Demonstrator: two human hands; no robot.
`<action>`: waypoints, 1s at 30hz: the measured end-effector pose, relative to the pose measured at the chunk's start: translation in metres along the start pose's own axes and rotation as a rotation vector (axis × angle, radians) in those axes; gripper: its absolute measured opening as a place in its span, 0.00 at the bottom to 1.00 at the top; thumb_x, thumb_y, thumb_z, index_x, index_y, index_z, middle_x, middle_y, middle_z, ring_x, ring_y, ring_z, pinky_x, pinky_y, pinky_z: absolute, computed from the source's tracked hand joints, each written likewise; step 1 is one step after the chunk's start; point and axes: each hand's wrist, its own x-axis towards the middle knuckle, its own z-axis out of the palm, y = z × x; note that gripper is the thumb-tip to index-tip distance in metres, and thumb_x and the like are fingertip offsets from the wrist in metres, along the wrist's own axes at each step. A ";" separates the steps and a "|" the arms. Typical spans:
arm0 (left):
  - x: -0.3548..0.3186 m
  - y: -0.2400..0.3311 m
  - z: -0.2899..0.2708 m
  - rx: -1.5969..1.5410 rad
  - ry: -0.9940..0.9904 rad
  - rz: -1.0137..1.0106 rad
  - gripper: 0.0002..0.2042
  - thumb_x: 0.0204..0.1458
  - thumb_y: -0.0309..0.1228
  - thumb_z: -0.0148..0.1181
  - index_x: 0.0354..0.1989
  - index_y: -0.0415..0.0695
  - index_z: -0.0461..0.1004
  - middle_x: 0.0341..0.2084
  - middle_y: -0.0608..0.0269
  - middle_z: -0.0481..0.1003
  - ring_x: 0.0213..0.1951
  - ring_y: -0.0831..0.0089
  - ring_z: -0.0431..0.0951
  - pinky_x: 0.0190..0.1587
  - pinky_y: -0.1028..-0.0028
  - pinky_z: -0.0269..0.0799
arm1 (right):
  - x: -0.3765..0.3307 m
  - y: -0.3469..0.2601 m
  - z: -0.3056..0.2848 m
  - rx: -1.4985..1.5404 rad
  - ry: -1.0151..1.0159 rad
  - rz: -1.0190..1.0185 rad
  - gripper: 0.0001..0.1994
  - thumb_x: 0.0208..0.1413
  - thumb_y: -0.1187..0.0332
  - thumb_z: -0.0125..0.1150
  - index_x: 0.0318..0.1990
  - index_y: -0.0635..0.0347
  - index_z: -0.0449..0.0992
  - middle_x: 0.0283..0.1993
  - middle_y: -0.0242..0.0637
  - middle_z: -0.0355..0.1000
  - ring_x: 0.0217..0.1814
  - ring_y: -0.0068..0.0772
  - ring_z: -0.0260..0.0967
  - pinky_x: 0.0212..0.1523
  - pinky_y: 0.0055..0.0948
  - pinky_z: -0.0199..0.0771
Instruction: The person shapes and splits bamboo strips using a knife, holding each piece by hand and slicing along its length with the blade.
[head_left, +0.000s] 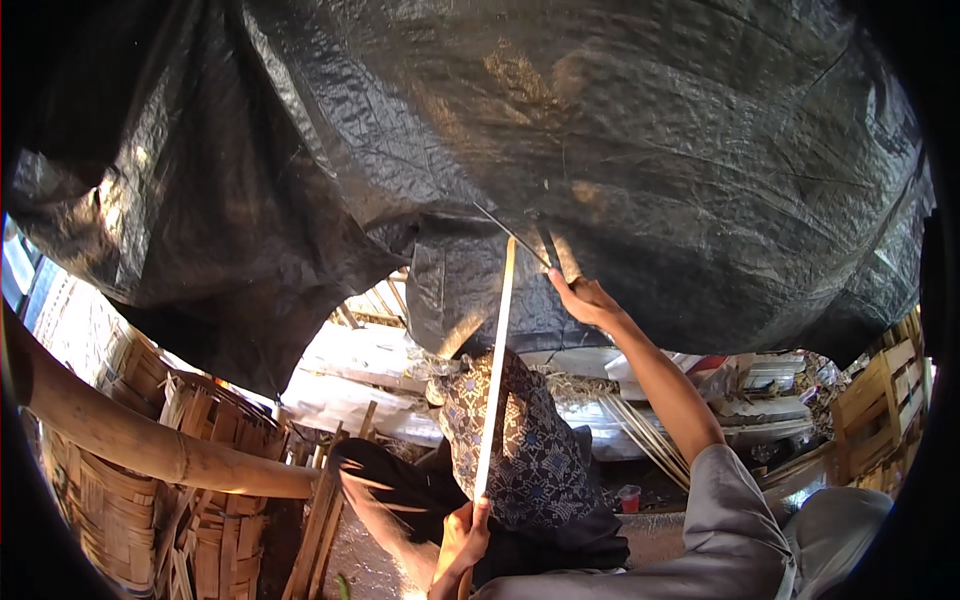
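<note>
My left hand [460, 545] is closed around the lower part of a long, pale bamboo strip [495, 385], which rises away from me. My right hand [587, 300], arm stretched forward, grips a knife whose thin blade [513, 235] points up and to the left. The blade crosses at the strip's far end; whether it bites into the bamboo I cannot tell. The knife's handle is mostly hidden in my fingers. Below the strip, a dark cloth with a light floral pattern [520, 450] covers a rounded shape near my legs.
A large black tarp [650, 150] hangs across the front. Woven bamboo baskets [225, 480] and a thick bamboo pole [130, 435] stand at left. Thin bamboo sticks [645, 435], a red cup [629, 498] and a slatted wooden crate [880, 400] are at right.
</note>
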 end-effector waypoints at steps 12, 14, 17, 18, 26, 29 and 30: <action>0.020 -0.009 -0.015 -0.415 -0.243 -0.034 0.11 0.55 0.32 0.52 0.37 0.35 0.72 0.20 0.63 0.73 0.18 0.80 0.73 0.21 0.82 0.70 | -0.100 0.064 0.057 0.872 -0.248 0.534 0.32 0.52 0.32 0.28 0.13 0.50 0.52 0.10 0.22 0.44 0.07 0.18 0.41 0.09 0.25 0.36; 0.027 -0.003 -0.013 -0.471 -0.262 -0.022 0.11 0.56 0.31 0.51 0.39 0.35 0.71 0.21 0.62 0.74 0.19 0.81 0.73 0.22 0.82 0.70 | -0.120 0.068 0.055 0.814 -0.247 0.568 0.32 0.52 0.32 0.27 0.14 0.51 0.53 0.10 0.22 0.45 0.08 0.18 0.41 0.10 0.25 0.37; 0.035 0.019 -0.014 -0.532 -0.296 -0.057 0.14 0.57 0.34 0.49 0.44 0.34 0.67 0.22 0.64 0.69 0.21 0.81 0.66 0.24 0.83 0.63 | -0.142 0.064 0.046 0.604 -0.195 0.472 0.33 0.55 0.35 0.26 0.15 0.56 0.56 0.10 0.26 0.47 0.12 0.22 0.46 0.15 0.29 0.45; 0.041 0.017 -0.013 -0.689 -0.371 -0.106 0.16 0.57 0.35 0.49 0.44 0.34 0.66 0.23 0.64 0.67 0.22 0.80 0.65 0.24 0.82 0.62 | -0.148 0.059 0.043 0.604 -0.149 0.337 0.32 0.55 0.35 0.26 0.14 0.53 0.53 0.11 0.23 0.45 0.11 0.18 0.42 0.13 0.25 0.40; 0.064 0.027 0.005 -0.826 -0.566 -0.185 0.13 0.58 0.38 0.47 0.37 0.37 0.65 0.23 0.65 0.65 0.22 0.78 0.65 0.23 0.79 0.62 | -0.176 -0.027 -0.008 0.001 -0.309 -0.210 0.29 0.54 0.41 0.39 0.30 0.59 0.76 0.24 0.47 0.72 0.31 0.51 0.71 0.32 0.44 0.71; 0.070 0.022 0.012 -0.735 -0.547 -0.191 0.13 0.57 0.39 0.49 0.35 0.40 0.66 0.20 0.68 0.67 0.18 0.80 0.65 0.20 0.80 0.62 | -0.181 -0.054 -0.011 -0.292 -0.543 -0.213 0.32 0.45 0.37 0.50 0.38 0.60 0.76 0.21 0.47 0.72 0.27 0.49 0.72 0.31 0.41 0.73; 0.068 0.021 0.015 -0.755 -0.525 -0.157 0.13 0.57 0.39 0.50 0.34 0.40 0.66 0.19 0.68 0.66 0.18 0.81 0.65 0.20 0.80 0.62 | -0.182 -0.060 -0.009 -0.335 -0.598 -0.241 0.35 0.43 0.32 0.49 0.35 0.61 0.76 0.18 0.47 0.71 0.22 0.46 0.73 0.24 0.40 0.73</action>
